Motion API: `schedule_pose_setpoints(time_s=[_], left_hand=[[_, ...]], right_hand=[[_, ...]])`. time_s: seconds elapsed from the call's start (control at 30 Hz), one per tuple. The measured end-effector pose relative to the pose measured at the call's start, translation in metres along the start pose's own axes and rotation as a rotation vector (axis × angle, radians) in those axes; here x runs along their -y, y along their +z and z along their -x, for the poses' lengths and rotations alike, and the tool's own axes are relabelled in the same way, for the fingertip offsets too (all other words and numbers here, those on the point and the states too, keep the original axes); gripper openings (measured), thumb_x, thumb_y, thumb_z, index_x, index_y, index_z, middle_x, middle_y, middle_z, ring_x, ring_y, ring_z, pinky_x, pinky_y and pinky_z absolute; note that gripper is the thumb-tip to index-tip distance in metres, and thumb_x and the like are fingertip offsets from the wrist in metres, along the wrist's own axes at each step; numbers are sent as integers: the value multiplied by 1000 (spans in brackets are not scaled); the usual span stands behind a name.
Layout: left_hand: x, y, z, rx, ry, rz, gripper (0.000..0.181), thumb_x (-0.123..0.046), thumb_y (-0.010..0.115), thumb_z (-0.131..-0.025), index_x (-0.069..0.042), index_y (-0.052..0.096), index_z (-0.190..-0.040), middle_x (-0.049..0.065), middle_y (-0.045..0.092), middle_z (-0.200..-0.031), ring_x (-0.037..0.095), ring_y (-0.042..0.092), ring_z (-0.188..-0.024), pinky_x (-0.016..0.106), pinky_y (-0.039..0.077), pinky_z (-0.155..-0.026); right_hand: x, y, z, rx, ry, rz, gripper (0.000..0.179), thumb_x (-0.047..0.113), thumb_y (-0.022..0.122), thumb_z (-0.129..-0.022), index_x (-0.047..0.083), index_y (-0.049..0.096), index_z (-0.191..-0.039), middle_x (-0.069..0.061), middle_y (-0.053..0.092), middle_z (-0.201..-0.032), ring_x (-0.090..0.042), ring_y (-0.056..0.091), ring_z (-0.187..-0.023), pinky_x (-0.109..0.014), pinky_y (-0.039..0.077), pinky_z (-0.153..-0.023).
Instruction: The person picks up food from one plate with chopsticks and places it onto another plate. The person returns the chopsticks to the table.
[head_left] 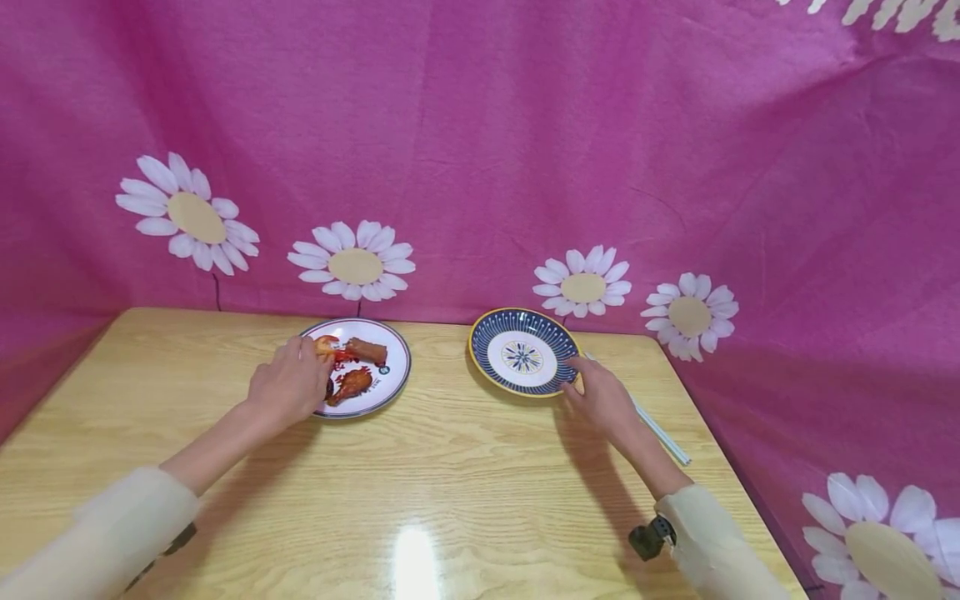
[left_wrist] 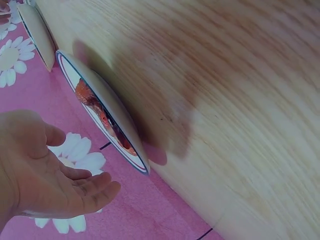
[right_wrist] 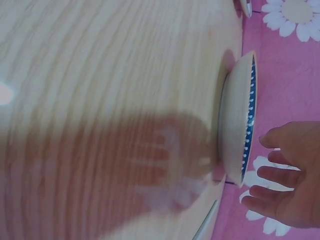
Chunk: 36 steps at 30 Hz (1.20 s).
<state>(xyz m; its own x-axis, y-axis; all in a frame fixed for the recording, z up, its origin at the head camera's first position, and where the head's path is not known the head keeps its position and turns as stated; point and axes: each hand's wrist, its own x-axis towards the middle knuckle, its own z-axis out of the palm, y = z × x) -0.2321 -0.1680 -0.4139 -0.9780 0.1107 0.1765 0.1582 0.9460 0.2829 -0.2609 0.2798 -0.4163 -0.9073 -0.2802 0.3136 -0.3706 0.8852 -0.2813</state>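
At the back left of the table, a white plate (head_left: 392, 385) with a dark rim carries several foods. Among them are a glazed drumstick (head_left: 352, 383), a brown oblong piece (head_left: 366, 351) and an orange-red piece (head_left: 327, 342). My left hand (head_left: 288, 383) hovers over this plate's left side and hides part of it. The left wrist view shows its fingers loosely bent with nothing between them. To the right stands a shallow dish (head_left: 521, 357) with a blue patterned band and yellow rim. My right hand (head_left: 600, 398) is at its right edge, fingers relaxed and spread, holding nothing.
A pair of pale chopsticks (head_left: 663, 435) lies right of the dish, partly hidden behind my right hand. The wooden table (head_left: 465, 483) ends against a pink cloth (head_left: 480, 167) printed with daisies, which hangs behind and at both sides.
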Motion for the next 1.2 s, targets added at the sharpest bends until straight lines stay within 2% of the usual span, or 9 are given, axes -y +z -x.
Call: schedule_pose_setpoints(time_s=[0.17, 0.37, 0.63, 0.83, 1.0, 1.2], left_hand=[[7, 2, 1, -17, 0, -4, 47, -26, 41, -104, 20, 45, -110, 32, 50, -103, 44, 53, -94, 60, 50, -67], [14, 7, 3, -21, -31, 28, 43, -26, 40, -105, 17, 43, -104, 33, 48, -103, 47, 53, -94, 62, 49, -66], [25, 11, 6, 30, -22, 20, 46, -22, 49, -99, 22, 40, -112, 34, 46, -108, 47, 50, -100, 62, 48, -73], [35, 14, 7, 39, -23, 7, 49, -23, 48, -99, 24, 41, -112, 36, 47, -107, 49, 50, -102, 63, 48, -76], [42, 16, 6, 37, -7, -16, 51, -23, 53, -97, 24, 41, -111, 36, 47, -104, 49, 51, -99, 62, 49, -74], [45, 17, 5, 49, 9, -26, 53, -24, 56, -95, 24, 41, -110, 36, 48, -103, 49, 52, -98, 62, 49, -74]], right_hand=[[-11, 2, 7, 10, 44, 28, 37, 6, 66, -88, -5, 61, -122, -25, 66, -113, -43, 63, -105, -55, 48, -89], [-22, 6, 12, 26, 78, 56, 32, 10, 66, -91, -5, 63, -119, -25, 66, -111, -44, 63, -102, -56, 50, -85], [-37, 13, 21, 11, 117, 111, 29, 15, 64, -94, -2, 65, -117, -23, 61, -101, -44, 62, -87, -58, 52, -67], [-48, 8, 26, 14, 129, 136, 29, 13, 63, -94, -4, 64, -117, -27, 59, -108, -48, 59, -93, -60, 51, -72], [-56, 6, 27, 60, 187, 148, 36, 15, 62, -92, -6, 61, -122, -31, 54, -118, -53, 53, -101, -63, 49, -78], [-63, 8, 31, 104, 243, 183, 40, 19, 55, -96, -4, 55, -130, -34, 47, -128, -59, 46, -111, -67, 46, -80]])
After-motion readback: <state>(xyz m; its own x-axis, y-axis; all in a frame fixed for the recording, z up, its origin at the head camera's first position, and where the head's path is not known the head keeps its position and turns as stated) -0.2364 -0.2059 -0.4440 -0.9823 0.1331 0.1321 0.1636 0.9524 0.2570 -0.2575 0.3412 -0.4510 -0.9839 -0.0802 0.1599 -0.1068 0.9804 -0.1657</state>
